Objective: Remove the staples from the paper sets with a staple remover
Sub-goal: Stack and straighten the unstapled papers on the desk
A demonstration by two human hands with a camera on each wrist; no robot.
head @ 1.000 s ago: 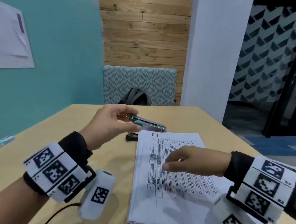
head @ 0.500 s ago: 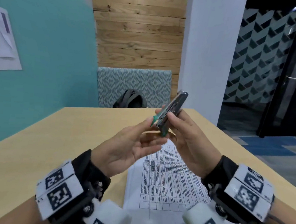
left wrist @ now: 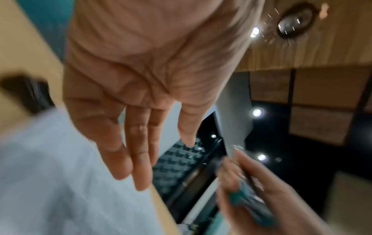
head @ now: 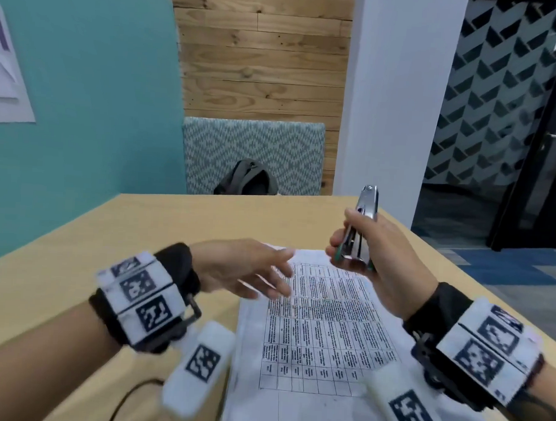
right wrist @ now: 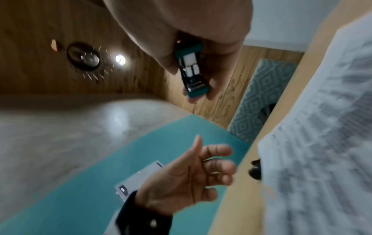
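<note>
Left hand (head: 244,269), right hand (head: 386,264): bare. Black cuff (head: 183,269) just behind each hand. Behind cuff, white band (head: 143,300) with black square-code markers. White marker-tagged pod (head: 201,364) hangs below band; thin black cable (head: 128,399) trails from it.

A light wooden table (head: 146,235) carries a stack of printed paper sets (head: 321,335) beneath and between both hands. A small dark object (right wrist: 255,171), blurred, lies at the stack's far corner, beyond the left hand (head: 244,269).
</note>
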